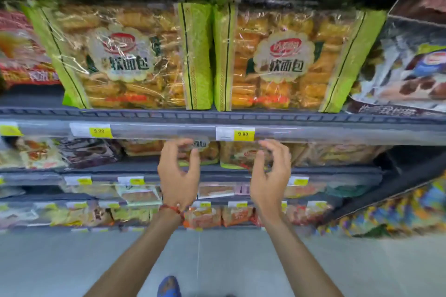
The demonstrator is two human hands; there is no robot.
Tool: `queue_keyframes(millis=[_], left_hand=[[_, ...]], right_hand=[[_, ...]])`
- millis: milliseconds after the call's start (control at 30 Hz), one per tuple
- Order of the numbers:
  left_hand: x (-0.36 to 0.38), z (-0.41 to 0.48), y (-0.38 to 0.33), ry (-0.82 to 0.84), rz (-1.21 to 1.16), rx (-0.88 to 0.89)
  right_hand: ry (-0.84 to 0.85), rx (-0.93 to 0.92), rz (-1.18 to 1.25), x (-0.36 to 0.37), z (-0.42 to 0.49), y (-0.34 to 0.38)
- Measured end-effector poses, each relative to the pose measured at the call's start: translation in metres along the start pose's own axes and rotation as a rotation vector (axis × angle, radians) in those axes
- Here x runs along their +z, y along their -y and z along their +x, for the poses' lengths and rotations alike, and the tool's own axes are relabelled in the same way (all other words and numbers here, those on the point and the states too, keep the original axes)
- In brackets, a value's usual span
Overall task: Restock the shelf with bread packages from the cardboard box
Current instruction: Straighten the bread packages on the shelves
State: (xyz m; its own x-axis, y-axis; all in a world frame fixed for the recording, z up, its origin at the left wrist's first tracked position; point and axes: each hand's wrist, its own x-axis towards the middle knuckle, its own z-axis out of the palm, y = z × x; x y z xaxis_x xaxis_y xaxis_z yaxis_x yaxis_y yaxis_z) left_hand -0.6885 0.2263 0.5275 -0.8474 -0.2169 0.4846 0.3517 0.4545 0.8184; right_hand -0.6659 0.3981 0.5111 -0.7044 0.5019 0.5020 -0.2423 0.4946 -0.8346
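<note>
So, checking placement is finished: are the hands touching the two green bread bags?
Apart. The head view shows left hand and right hand empty, below the shelf rail, under the green bread bags.

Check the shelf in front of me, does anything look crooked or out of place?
The left bread package on the upper shelf leans, its top tipped left, while the right bread package stands nearly straight. Both hands, left hand and right hand, are empty. Nothing looks spilled or torn.
</note>
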Motion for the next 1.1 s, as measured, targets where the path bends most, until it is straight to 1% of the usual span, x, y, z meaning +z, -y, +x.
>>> queue_keyframes(millis=[100, 167, 267, 333, 433, 500, 567, 700, 767, 833, 933, 1000, 1100], left_hand=[[0.028, -0.031, 0.016, 0.178, 0.042, -0.021], [0.051, -0.041, 0.027, 0.235, 0.038, -0.070], [0.088, -0.039, 0.050, 0.245, 0.016, -0.185], [0.110, -0.032, 0.066, 0.227, 0.054, -0.247], [0.136, -0.026, 0.085, 0.190, 0.118, -0.271], [0.147, -0.024, 0.097, 0.146, 0.116, -0.268], [0.155, -0.023, 0.105, 0.126, 0.034, -0.270], [0.161, -0.019, 0.111, 0.023, -0.109, -0.290], [0.161, -0.016, 0.113, -0.012, -0.170, -0.280], [0.161, -0.013, 0.116, -0.024, -0.121, -0.232], [0.162, -0.007, 0.120, -0.024, -0.025, -0.184], [0.162, -0.001, 0.123, -0.021, -0.038, -0.187], [0.161, 0.002, 0.127, -0.018, -0.107, -0.202]], right_hand=[[0.066, 0.069, -0.053, -0.013, -0.018, -0.035], [0.117, 0.118, -0.089, -0.021, -0.023, -0.060], [0.150, 0.230, -0.070, -0.027, -0.015, -0.095], [0.135, 0.286, -0.053, -0.022, -0.006, -0.117], [0.121, 0.342, -0.022, -0.009, 0.008, -0.146], [0.136, 0.334, 0.000, 0.000, 0.014, -0.158], [0.136, 0.329, 0.035, 0.007, 0.017, -0.166], [-0.019, 0.320, 0.055, 0.019, 0.023, -0.173], [-0.068, 0.313, 0.057, 0.022, 0.026, -0.179], [-0.087, 0.287, 0.033, 0.026, 0.030, -0.186], [-0.108, 0.216, -0.064, 0.032, 0.033, -0.195], [-0.125, 0.174, -0.110, 0.034, 0.033, -0.197], [-0.139, 0.143, -0.098, 0.035, 0.031, -0.198]])
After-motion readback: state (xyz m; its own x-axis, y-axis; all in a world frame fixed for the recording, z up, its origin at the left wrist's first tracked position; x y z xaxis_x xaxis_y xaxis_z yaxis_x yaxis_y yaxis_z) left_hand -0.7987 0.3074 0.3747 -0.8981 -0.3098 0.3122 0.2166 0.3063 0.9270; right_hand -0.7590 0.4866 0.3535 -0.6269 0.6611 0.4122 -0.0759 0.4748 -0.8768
